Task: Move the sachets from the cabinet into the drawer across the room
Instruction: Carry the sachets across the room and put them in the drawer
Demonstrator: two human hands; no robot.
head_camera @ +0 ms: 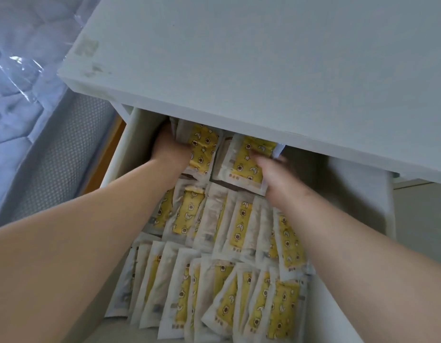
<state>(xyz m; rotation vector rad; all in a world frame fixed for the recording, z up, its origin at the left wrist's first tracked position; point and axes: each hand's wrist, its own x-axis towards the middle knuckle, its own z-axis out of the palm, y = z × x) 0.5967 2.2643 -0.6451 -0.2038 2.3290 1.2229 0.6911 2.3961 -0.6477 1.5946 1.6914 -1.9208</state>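
Handling: the sachets looked light, thin and limp, with slick, crinkly wrappers. A loose stack would likely fan out and slide.
Hold: best taken as a small bundle, squeezed across the flat faces near the middle, not by one corner.
Sachets: they lay in overlapping rows along the open drawer, under the white top.
Left hand: the left hand was at the far left corner. Its fingers curled round the left bundle, which stood on edge against the hand.
Right hand: the right hand was blurred. It lay over the near right edge of the right bundle, and I could not tell whether it pinched or only touched.
Relation: the two bundles stood side by side between the hands, and the filled rows lay beneath the forearms.
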